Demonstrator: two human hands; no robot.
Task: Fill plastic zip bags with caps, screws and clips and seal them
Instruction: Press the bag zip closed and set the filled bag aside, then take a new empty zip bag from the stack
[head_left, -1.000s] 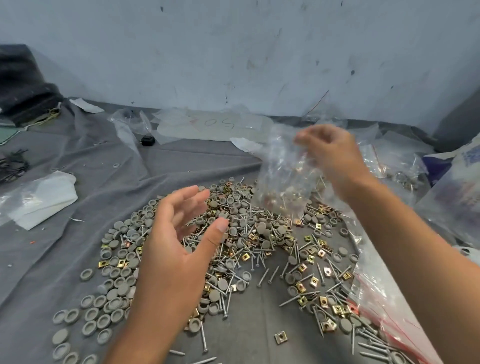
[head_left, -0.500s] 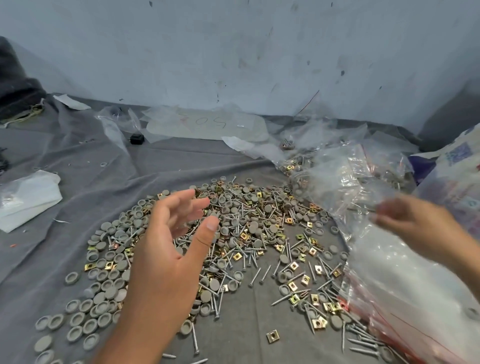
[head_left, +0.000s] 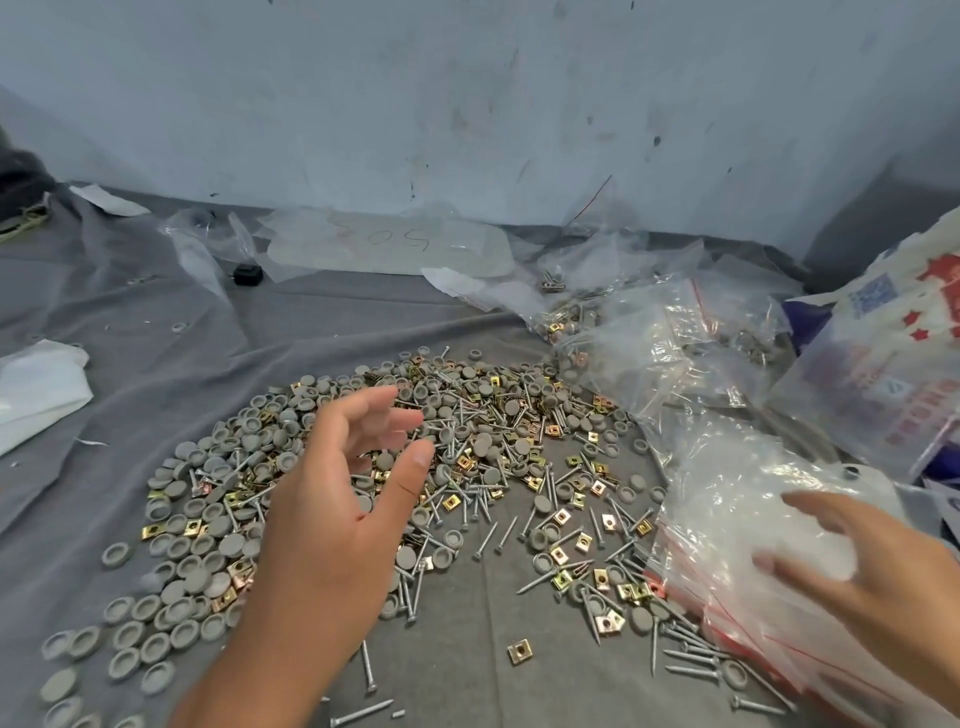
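left hand (head_left: 332, 525): over pile (head_left: 415, 467), fingers loosely spread, holding nothing
right hand (head_left: 878, 577): right of pile, straight fingers on empty bags (head_left: 748, 509)
filled bags (head_left: 649, 343): behind-right of pile
surface (head_left: 156, 322): grey cloth

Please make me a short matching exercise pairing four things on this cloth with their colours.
Things:
1. caps
2. clips
3. screws
4. bag seal strips

Colours:
A. red
B. silver
C. grey
D. gold

Pairs: 1-C, 2-D, 3-B, 4-A
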